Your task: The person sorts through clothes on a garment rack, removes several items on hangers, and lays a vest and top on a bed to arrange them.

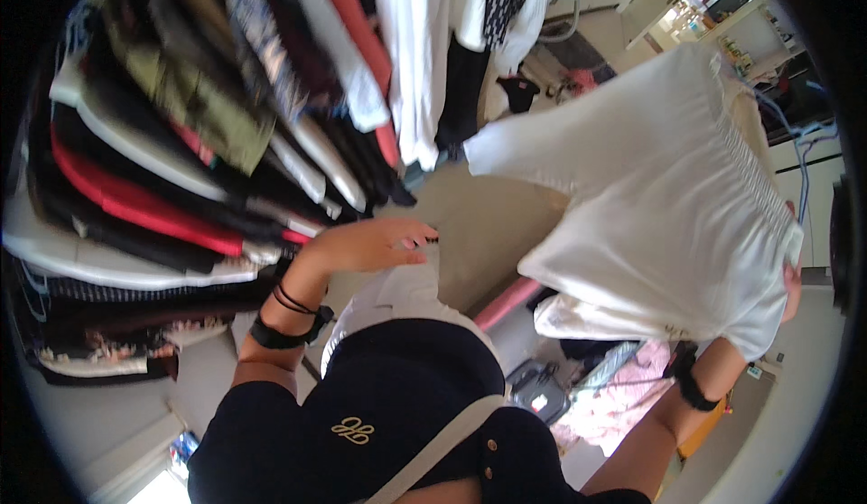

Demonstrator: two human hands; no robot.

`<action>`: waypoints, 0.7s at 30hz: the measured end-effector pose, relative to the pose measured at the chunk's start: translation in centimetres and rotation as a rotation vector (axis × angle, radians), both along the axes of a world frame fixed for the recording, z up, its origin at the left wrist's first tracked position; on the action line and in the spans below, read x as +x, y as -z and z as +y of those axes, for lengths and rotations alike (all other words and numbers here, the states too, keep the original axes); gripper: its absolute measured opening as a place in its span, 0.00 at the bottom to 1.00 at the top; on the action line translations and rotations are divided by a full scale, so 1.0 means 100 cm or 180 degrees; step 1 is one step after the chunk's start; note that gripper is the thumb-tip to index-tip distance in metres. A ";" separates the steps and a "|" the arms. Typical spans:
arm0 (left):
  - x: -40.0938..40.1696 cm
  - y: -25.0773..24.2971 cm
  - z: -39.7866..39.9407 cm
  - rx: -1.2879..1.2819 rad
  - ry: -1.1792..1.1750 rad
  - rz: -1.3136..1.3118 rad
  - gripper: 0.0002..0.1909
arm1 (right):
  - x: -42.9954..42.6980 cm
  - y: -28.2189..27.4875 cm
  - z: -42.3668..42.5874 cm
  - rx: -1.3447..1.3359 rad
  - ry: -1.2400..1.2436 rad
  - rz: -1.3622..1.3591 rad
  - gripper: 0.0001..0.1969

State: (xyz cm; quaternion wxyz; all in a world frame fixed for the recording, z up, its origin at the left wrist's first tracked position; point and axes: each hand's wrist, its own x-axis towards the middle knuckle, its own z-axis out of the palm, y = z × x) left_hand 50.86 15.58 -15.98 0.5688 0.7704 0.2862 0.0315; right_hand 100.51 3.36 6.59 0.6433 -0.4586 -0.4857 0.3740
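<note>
My right hand, at the far right of the head view, grips white shorts with an elastic waistband (650, 219) at the waistband's edge; the garment spreads out across the right of the view and hides part of that hand (791, 287). Blue wire hangers (802, 131) show just beyond the waistband. My left hand (399, 243) is in front of my body with its fingers apart and nothing in it, to the right of the hanging clothes. Nearest to it are a red garment (149, 216) and dark garments on the rack.
Densely hung clothes fill the left and top, among them an olive garment (196, 97) and white ones (413, 50). Below the held garment lie a dark bag (538, 395) and pink fabric (623, 395). An open door (660, 3) stands at the upper right.
</note>
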 end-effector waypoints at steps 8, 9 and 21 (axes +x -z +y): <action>0.108 -0.013 0.146 0.0270 -0.0151 -0.0328 0.25 | -0.040 0.012 0.093 0.0219 0.0945 0.0012 0.34; 0.117 -0.017 0.156 0.0183 -0.0230 -0.0459 0.24 | -0.033 0.016 0.099 0.0204 0.0873 0.0074 0.34; 0.181 -0.039 0.208 0.0425 -0.1446 -0.0874 0.19 | 0.042 0.039 0.170 -0.0343 -0.0080 0.0270 0.36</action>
